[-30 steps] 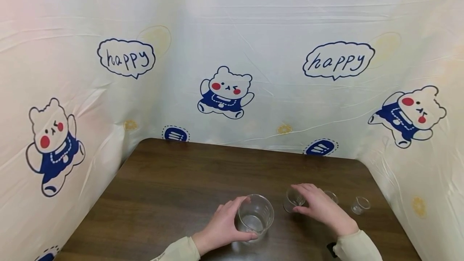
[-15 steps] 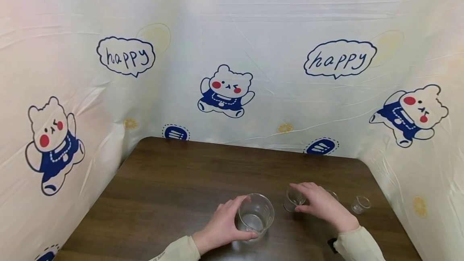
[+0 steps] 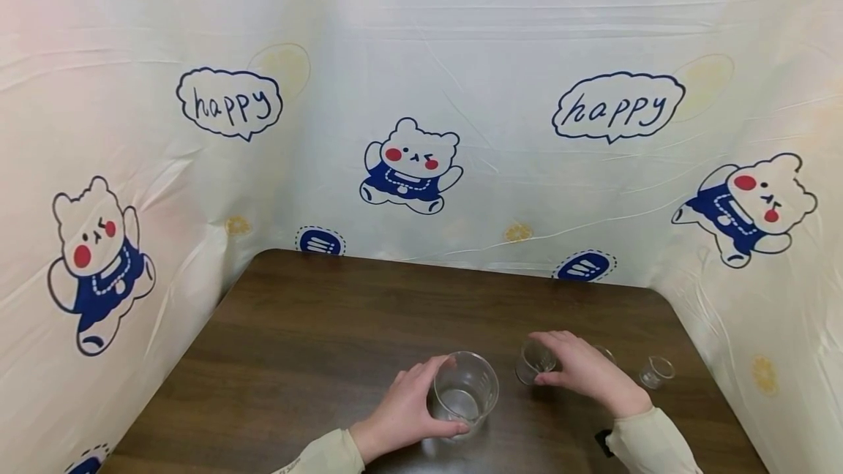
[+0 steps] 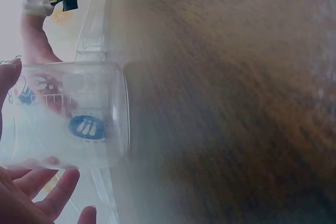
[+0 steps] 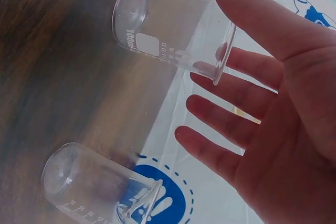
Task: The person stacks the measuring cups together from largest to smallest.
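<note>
A large clear glass beaker (image 3: 466,390) stands upright on the brown table. My left hand (image 3: 410,409) holds its side, thumb toward the near side and fingers round the far side; the left wrist view shows the beaker (image 4: 89,98) with its base on the tabletop. To the right, my right hand (image 3: 589,373) holds a smaller beaker (image 3: 532,366) near the rim between thumb and fingers. In the right wrist view this beaker (image 5: 157,30) carries a 100 ml mark and white print. Both beakers look see-through, with no visible contents.
Another beaker (image 3: 604,352) is mostly hidden behind my right hand. The smallest beaker (image 3: 656,371) stands farther right, near the edge of the wooden table (image 3: 342,313). A pale patterned cloth (image 3: 500,189) surrounds the table at the back and sides.
Both hands keep their places on the two beakers. Only a slight shift of the head view shows.
</note>
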Demonstrator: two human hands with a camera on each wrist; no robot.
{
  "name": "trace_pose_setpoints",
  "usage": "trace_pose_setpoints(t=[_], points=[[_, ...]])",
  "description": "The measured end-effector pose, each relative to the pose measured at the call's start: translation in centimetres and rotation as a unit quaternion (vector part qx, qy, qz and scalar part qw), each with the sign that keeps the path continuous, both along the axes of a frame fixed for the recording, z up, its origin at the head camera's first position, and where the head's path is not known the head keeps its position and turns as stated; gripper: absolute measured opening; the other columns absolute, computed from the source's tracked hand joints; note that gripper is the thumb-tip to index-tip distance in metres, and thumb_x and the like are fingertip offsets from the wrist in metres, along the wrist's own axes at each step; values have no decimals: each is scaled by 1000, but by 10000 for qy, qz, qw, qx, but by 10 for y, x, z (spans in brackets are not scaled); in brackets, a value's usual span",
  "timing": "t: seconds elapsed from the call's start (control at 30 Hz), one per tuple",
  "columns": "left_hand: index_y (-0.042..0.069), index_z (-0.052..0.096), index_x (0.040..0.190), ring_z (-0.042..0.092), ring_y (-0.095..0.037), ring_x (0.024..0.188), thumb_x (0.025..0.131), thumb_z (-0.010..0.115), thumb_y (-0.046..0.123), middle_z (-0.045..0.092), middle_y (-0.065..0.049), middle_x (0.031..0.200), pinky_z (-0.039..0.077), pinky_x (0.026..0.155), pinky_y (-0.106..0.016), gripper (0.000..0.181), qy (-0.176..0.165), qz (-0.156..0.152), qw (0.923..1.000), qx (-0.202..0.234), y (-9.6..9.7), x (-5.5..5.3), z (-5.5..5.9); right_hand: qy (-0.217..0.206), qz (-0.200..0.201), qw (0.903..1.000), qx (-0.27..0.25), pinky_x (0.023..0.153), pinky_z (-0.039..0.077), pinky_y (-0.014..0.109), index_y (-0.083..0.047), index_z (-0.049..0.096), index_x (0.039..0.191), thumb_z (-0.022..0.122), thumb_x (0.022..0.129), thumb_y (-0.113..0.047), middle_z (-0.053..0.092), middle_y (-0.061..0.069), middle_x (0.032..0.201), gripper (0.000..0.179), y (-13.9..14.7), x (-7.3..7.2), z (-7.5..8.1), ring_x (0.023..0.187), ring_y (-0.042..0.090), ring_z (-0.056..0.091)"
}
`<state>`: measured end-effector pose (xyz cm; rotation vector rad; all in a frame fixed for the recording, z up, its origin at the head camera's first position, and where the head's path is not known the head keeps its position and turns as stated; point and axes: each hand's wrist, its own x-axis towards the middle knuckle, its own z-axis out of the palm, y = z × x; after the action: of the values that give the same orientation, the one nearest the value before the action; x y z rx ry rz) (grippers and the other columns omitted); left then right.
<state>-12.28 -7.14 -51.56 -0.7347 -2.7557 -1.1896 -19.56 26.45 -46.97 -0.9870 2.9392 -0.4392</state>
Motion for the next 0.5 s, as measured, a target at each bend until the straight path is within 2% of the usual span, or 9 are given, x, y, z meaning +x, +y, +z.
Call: trace_pose_setpoints(t=[0.5], points=[[20,53,144,60,-14,115,74,86,64,63,8,135,43,94,-41,89,-1,9,10000,-64,0,-1,0,36,-235,9997,82,99,50,56,5,64,130,89,82,-31,67,22,126,65,-2,-2,-3,119,41,62]])
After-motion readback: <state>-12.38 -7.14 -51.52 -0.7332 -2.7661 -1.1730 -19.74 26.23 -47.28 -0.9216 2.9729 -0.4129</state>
